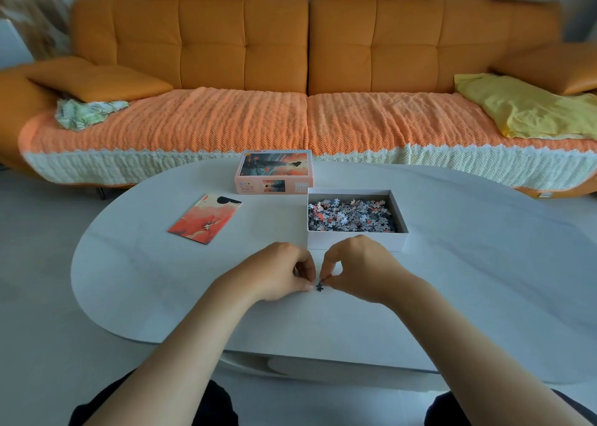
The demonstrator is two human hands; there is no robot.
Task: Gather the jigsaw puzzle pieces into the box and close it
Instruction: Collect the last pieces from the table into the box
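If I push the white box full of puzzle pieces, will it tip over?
Probably not: the white box is low and wide, so it should slide on the smooth table. It looks fairly heavy, heaped with puzzle pieces.

Oval table (484, 280): box (355, 242), lid (274, 171), picture card (205, 218), puzzle piece (319, 287).

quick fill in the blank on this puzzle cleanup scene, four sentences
1. The lid is off the box of pieces, so the box is ___.
2. The card lies to the ___ of the box.
3. One piece is between the left hand and right hand, ___ the box.
4. The sofa behind the table is ___.

Missing words: open; left; outside; orange.
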